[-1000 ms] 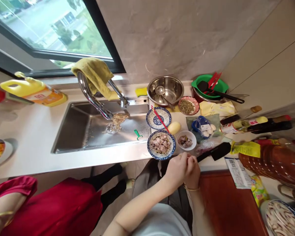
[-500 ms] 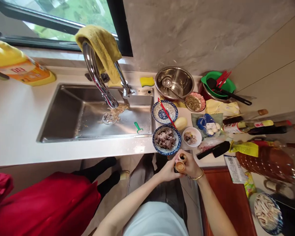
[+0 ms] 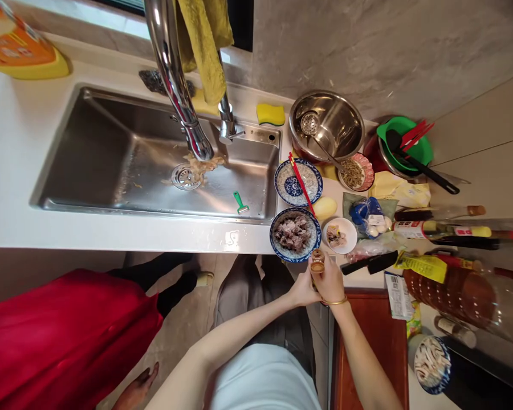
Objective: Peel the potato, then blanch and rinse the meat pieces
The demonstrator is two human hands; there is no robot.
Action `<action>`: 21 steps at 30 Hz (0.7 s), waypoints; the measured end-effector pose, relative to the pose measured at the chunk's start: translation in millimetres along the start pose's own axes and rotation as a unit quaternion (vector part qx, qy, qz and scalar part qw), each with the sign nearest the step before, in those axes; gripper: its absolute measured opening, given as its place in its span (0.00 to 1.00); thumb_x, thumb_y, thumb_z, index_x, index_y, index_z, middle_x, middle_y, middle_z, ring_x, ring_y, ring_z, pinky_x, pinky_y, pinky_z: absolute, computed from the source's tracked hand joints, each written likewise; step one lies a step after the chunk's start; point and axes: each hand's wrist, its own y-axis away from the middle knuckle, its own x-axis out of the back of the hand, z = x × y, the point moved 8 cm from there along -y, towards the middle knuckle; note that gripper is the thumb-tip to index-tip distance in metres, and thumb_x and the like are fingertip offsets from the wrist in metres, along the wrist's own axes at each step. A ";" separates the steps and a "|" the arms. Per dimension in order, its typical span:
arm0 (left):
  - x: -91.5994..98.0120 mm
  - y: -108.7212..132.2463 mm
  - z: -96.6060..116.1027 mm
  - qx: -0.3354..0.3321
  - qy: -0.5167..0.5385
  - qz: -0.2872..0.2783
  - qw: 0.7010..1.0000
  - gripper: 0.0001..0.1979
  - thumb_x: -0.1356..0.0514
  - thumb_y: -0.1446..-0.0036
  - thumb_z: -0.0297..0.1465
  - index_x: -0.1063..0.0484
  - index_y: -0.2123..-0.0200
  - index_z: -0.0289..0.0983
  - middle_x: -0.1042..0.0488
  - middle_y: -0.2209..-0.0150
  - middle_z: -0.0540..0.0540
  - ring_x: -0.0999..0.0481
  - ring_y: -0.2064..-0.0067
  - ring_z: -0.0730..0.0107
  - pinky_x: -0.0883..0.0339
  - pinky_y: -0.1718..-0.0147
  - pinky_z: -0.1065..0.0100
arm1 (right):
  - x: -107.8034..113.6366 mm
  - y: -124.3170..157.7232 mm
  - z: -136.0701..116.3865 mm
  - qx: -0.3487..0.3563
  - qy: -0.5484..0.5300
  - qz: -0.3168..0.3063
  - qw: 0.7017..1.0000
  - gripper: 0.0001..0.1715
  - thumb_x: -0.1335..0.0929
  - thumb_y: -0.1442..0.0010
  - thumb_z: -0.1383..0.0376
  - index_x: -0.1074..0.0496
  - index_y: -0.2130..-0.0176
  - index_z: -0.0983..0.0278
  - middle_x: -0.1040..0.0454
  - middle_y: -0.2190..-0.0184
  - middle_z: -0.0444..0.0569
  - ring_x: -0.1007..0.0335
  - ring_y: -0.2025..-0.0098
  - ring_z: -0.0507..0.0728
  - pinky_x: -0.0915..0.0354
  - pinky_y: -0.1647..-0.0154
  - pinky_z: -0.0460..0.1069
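Note:
Both of my hands meet around a small brown-topped bottle (image 3: 317, 257) just in front of the counter edge. My right hand (image 3: 331, 282) is closed on the bottle from the right. Pressed against its lower part, my left hand (image 3: 303, 289) has its fingers closed there too. The bottle's flip cap hangs on its near side. Directly beyond the hands, a blue-patterned bowl (image 3: 294, 234) holds chopped dark meat. A small white bowl (image 3: 341, 236) with pale chopped pieces sits to the right of it.
At the left is a steel sink (image 3: 111, 171) with a green peeler (image 3: 240, 203). Behind the bowls are a plate (image 3: 298, 182) with red chopsticks and a steel basin (image 3: 359, 128). Bottles and a black-handled knife (image 3: 370, 263) lie right. A person in a red apron (image 3: 68, 336) stands left.
The view has shifted down and closer to the counter. The bottle and my hands are now nearer the meat bowl's edge. The person's hand has appeared at the lower left.

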 end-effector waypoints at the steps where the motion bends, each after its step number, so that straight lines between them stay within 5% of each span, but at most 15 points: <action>1: -2.5 -1.7 -2.5 0.000 0.008 0.001 1.000 0.40 0.32 0.63 0.29 0.40 0.44 0.32 0.23 0.60 0.43 0.24 0.56 0.51 0.30 0.59 0.60 | -1.1 -0.9 1.2 0.002 0.016 -0.005 1.000 0.12 0.40 0.37 0.57 0.37 0.63 0.63 0.28 0.70 0.51 0.30 0.67 0.61 0.39 0.68 0.51; 21: -10.0 -14.5 -15.2 0.015 0.065 0.016 0.998 0.29 0.30 0.65 0.29 0.31 0.56 0.32 0.22 0.62 0.41 0.25 0.54 0.48 0.33 0.51 0.54 | -11.3 -14.3 0.3 0.022 0.075 -0.061 0.995 0.10 0.40 0.41 0.65 0.35 0.60 0.66 0.26 0.68 0.54 0.30 0.67 0.61 0.40 0.67 0.52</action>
